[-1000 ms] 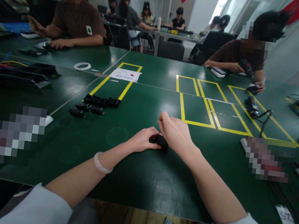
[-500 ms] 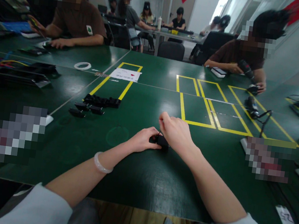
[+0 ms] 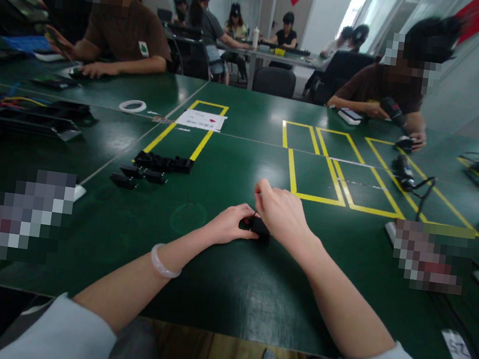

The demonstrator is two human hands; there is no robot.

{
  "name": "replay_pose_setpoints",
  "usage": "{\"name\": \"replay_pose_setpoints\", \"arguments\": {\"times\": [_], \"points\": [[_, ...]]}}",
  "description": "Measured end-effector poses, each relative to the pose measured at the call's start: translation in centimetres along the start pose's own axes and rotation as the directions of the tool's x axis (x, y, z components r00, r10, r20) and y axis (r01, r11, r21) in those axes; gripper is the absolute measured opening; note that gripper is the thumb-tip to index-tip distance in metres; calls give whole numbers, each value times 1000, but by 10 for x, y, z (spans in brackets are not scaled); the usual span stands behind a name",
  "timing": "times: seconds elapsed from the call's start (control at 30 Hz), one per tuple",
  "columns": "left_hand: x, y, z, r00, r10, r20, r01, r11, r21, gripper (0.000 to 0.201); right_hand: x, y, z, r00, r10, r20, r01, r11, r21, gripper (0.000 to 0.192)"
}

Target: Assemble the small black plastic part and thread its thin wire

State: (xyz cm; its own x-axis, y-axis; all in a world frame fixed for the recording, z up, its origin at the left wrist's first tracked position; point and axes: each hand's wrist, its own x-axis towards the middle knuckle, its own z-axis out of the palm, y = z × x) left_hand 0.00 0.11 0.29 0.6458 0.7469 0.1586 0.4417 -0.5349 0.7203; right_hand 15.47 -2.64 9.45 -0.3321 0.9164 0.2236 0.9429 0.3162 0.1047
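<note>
Bare green desk (image 3: 217, 282) is seen all round the two hands, so open passage is offered at 6, 9 and 12 o'clock. At 10 o'clock the way is narrowed by a cluster of black parts (image 3: 153, 167), well apart. At 3 o'clock a white strip (image 3: 392, 228) and tangled cables (image 3: 423, 192) are met. Beyond, at 12 o'clock, the yellow-taped boxes (image 3: 332, 174) are left unoccupied; a paper sheet (image 3: 200, 119) lies at 11.

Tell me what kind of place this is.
Probably a small-parts assembly workshop. The dark green worktable carries yellow tape outlines marking work zones, a row of small black plastic parts lies at the left, and a seated co-worker opposite holds a black electric screwdriver.
</note>
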Motion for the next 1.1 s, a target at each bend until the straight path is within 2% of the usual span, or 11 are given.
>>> {"name": "replay_pose_setpoints", "arguments": {"times": [0.17, 0.33, 0.67, 0.83, 1.1], "points": [[0, 0, 0, 1000, -6, -6, 6, 1000, 8, 39, 0, -1, -1, 1000, 18, -13, -17, 999, 36, 21], [0, 1, 0, 1000, -4, -4, 5, 1000, 9, 41, 0, -1, -2, 1000, 3, 2, -3, 1000, 9, 27], [0, -1, 1, 1000, -4, -9, 5, 999, 33, 38, -1, -1, -2, 999, -23, -32, 24, 999, 27, 20], [0, 0, 1, 1000, -15, -10, 15, 1000, 7, 41, 0, -1, -1, 998, -43, -45, 43, 999, 2, 25], [0, 0, 1, 1000, -2, -9, 2, 1000, -4, 37, -1, -2, -1, 997, -57, -60, 58, 998, 14, 18]]}}
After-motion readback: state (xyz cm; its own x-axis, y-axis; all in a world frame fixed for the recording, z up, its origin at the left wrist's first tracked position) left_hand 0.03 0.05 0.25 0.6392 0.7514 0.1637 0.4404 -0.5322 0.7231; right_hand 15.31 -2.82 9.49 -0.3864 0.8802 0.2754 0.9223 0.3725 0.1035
